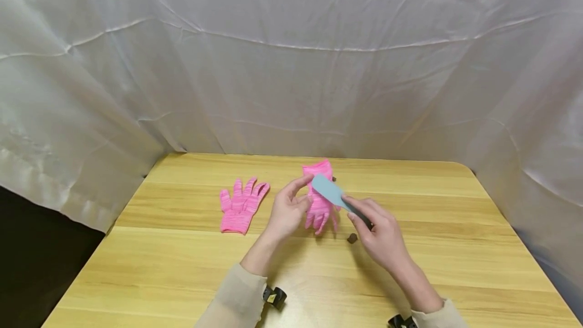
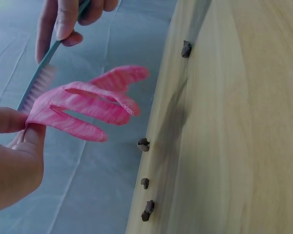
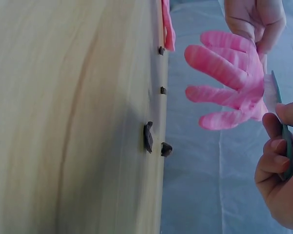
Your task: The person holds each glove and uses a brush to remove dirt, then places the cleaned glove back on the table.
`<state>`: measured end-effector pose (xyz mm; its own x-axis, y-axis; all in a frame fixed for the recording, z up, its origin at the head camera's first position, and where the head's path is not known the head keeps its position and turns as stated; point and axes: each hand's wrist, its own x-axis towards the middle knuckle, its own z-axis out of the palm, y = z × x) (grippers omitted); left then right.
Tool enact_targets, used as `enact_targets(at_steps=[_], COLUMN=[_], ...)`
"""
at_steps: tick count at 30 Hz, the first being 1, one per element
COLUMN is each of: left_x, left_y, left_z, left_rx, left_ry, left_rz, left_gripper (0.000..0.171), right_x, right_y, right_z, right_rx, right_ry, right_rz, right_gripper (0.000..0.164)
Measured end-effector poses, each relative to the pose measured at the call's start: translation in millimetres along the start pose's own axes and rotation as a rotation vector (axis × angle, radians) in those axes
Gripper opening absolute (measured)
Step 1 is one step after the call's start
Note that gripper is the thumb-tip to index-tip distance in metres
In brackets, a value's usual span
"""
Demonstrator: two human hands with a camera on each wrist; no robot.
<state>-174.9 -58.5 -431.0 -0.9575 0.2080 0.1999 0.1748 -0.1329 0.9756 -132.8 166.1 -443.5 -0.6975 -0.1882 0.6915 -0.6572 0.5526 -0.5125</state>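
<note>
My left hand pinches a pink knitted glove at its edge, between thumb and fingers, and holds it above the table. The glove's fingers dangle toward me. In my right hand is a brush with a light blue back and dark handle, the fingers curled round the handle. Its pale bristles face the glove and appear to touch it in the left wrist view. The back of the brush covers part of the glove in the head view. A second pink glove lies flat on the table, left of my left hand.
Several small dark brown lumps lie on the wooden table; one lump is near my right hand, another lump is behind the held glove. A grey-white curtain hangs around the table's back and sides.
</note>
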Motion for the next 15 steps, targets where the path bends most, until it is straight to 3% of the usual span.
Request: enact_targets(at_steps=[15], left_x=[0.7], left_y=[2.4], left_z=[-2.2], left_rx=[0.003], left_ry=[0.034], left_rz=[-0.020], left_gripper=[0.056], right_x=[-1.2], right_y=[5.6], right_z=[-1.1], right_rx=[-0.094], right_ry=[-0.013], right_rz=[0.076], right_gripper=[0.047])
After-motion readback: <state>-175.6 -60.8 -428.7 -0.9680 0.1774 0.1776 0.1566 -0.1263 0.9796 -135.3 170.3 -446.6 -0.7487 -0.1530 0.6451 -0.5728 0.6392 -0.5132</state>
